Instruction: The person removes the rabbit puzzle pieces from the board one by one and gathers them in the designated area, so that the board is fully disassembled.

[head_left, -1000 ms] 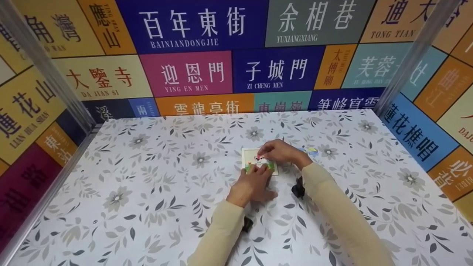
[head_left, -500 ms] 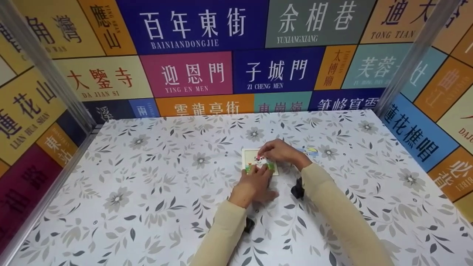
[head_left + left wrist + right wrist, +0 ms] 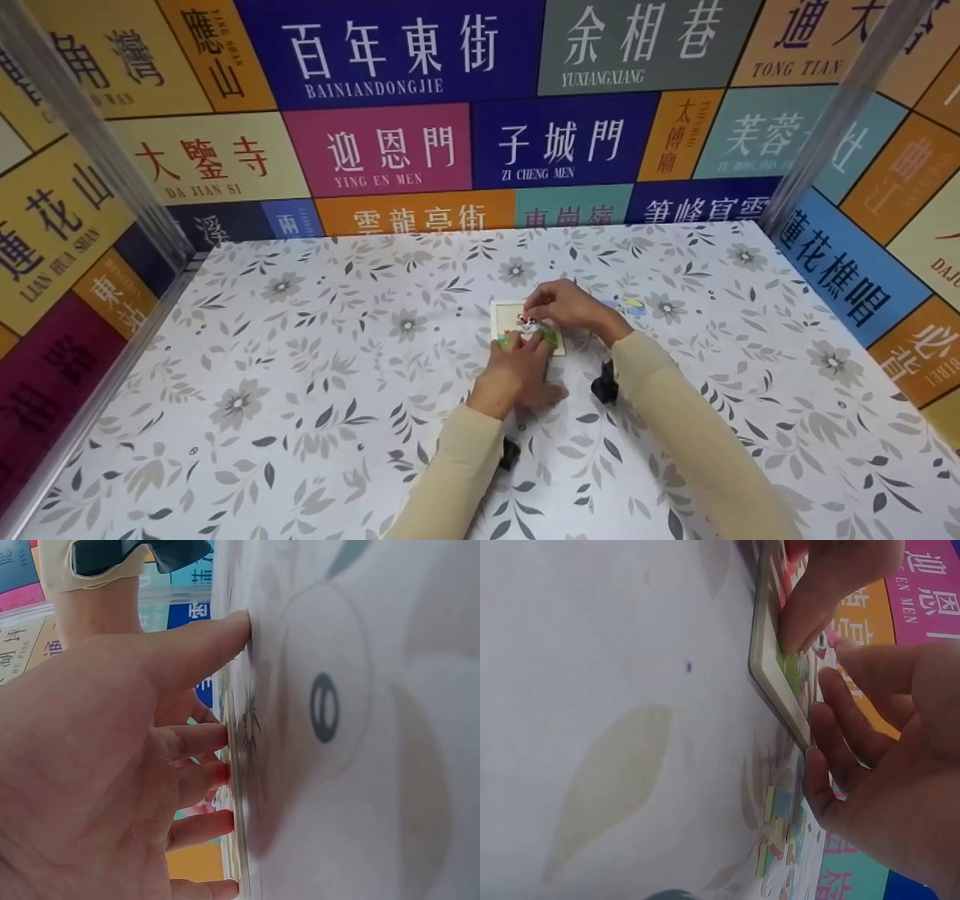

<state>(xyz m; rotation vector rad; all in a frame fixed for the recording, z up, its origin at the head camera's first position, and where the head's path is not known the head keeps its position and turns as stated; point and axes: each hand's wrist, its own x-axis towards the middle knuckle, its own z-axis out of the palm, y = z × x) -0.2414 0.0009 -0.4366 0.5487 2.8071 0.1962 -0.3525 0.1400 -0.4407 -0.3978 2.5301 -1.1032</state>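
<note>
A square wooden puzzle board (image 3: 496,324) with a pale rim lies on the table, green pieces along its near side. My left hand (image 3: 510,375) rests on this near part, its fingertips touching the board, with the thumb spread out to the table. Above the board's right side, my right hand (image 3: 566,304) pinches a puzzle piece (image 3: 827,641) with pink and white on it between thumb and forefinger. It is tilted close over the board. In the left wrist view, the left palm (image 3: 97,757) hides most of the board's face.
Several loose puzzle pieces (image 3: 780,821), blue and yellow among them, lie on the table just beyond the right hand. A floral cloth (image 3: 300,390) covers the table. Panels with large lettering (image 3: 390,150) stand behind and at both sides.
The pink and white piece has tilted slightly in the right hand's fingers. My left hand has shifted a little to the right, still on the board.
</note>
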